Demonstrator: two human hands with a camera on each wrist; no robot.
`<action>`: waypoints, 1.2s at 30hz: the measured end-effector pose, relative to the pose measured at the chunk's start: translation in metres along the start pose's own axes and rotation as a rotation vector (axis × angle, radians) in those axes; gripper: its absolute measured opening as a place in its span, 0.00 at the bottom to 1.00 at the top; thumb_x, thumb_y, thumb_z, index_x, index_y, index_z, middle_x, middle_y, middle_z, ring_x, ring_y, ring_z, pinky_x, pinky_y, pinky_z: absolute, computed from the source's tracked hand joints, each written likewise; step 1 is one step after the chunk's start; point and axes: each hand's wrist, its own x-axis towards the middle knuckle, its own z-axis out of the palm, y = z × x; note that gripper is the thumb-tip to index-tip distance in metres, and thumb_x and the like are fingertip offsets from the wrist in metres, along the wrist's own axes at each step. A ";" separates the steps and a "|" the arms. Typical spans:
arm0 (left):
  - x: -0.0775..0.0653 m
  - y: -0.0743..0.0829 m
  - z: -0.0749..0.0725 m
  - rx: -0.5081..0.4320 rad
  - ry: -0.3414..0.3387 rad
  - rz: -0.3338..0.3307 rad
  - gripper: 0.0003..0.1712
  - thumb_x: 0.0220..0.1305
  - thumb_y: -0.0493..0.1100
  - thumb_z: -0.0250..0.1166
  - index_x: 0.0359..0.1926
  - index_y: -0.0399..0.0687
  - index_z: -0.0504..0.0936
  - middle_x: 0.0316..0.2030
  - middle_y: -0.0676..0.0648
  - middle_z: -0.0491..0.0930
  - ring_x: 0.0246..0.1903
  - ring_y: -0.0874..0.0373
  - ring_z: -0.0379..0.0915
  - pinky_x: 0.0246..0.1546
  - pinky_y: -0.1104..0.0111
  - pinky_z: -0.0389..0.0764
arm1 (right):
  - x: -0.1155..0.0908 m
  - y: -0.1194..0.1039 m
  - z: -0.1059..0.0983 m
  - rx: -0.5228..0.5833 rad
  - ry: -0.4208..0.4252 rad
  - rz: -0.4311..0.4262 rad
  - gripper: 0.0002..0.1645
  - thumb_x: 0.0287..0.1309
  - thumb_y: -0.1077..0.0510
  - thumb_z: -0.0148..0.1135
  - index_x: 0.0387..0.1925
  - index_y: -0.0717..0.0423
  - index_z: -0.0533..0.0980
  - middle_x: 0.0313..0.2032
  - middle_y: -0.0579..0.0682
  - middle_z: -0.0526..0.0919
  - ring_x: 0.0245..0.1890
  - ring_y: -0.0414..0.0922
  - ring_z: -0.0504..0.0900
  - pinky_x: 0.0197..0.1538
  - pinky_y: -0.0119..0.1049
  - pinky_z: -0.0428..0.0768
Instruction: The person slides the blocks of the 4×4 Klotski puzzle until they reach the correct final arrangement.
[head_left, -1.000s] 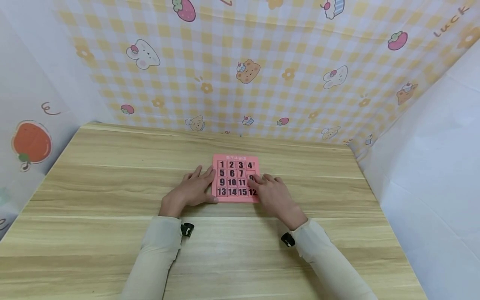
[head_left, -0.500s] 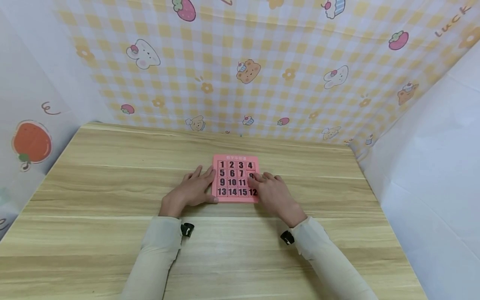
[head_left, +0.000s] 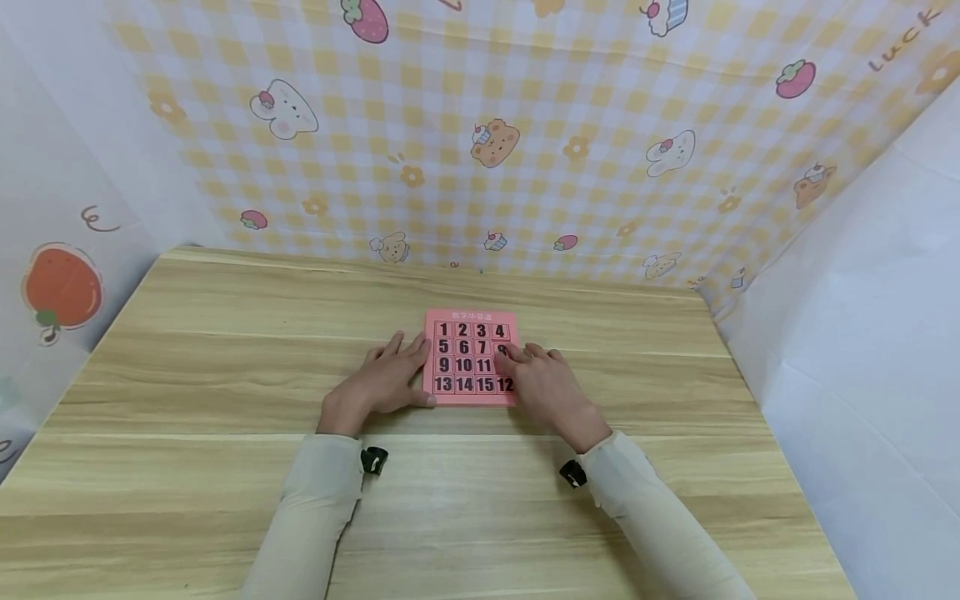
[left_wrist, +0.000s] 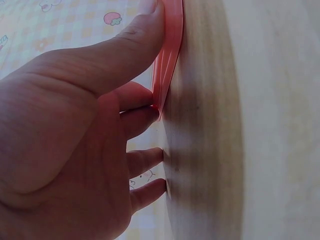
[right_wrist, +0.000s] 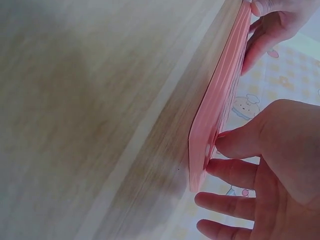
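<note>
A pink number sliding puzzle [head_left: 471,401] lies flat on the wooden table. Its tiles run 1 to 4 along the far row, with 13, 14, 15 and 12 along the near one. My left hand [head_left: 382,381] rests at its left side, fingers spread, the thumb on the near left corner. In the left wrist view that thumb lies along the puzzle's edge [left_wrist: 172,40]. On the right, my right hand [head_left: 551,392] touches the tile 8 [head_left: 502,349] with thumb and forefinger, other fingers held out past the edge. The slot below tile 8 is hidden by the thumb.
A wood-grain table [head_left: 450,517] spreads around the puzzle. Behind it hangs a yellow checked cloth [head_left: 420,100] with cartoon prints. White sheets [head_left: 862,350] close off the sides. Each wrist wears a small black band [head_left: 374,460].
Tile 8 has slid away from me, up the right column toward tile 4, under my right hand, which moved slightly with it. My left hand stays in place.
</note>
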 end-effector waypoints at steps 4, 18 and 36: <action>0.001 0.000 0.001 -0.007 0.004 0.002 0.54 0.63 0.55 0.68 0.77 0.39 0.47 0.78 0.42 0.39 0.76 0.35 0.26 0.74 0.42 0.37 | 0.000 0.000 0.000 -0.004 0.007 0.003 0.25 0.73 0.55 0.51 0.69 0.42 0.70 0.70 0.50 0.69 0.68 0.59 0.70 0.65 0.59 0.72; 0.002 -0.001 0.001 -0.012 0.006 -0.001 0.54 0.63 0.54 0.68 0.77 0.38 0.48 0.78 0.41 0.40 0.77 0.35 0.26 0.74 0.42 0.38 | 0.001 -0.003 -0.001 -0.023 -0.001 0.016 0.26 0.73 0.53 0.51 0.70 0.43 0.70 0.70 0.50 0.69 0.69 0.59 0.68 0.64 0.59 0.72; 0.004 -0.003 0.002 -0.012 0.008 0.001 0.54 0.62 0.55 0.68 0.77 0.40 0.48 0.78 0.41 0.40 0.76 0.35 0.26 0.74 0.41 0.38 | 0.008 0.000 -0.001 -0.039 0.004 0.019 0.27 0.72 0.58 0.49 0.70 0.44 0.69 0.70 0.50 0.69 0.69 0.58 0.68 0.64 0.60 0.72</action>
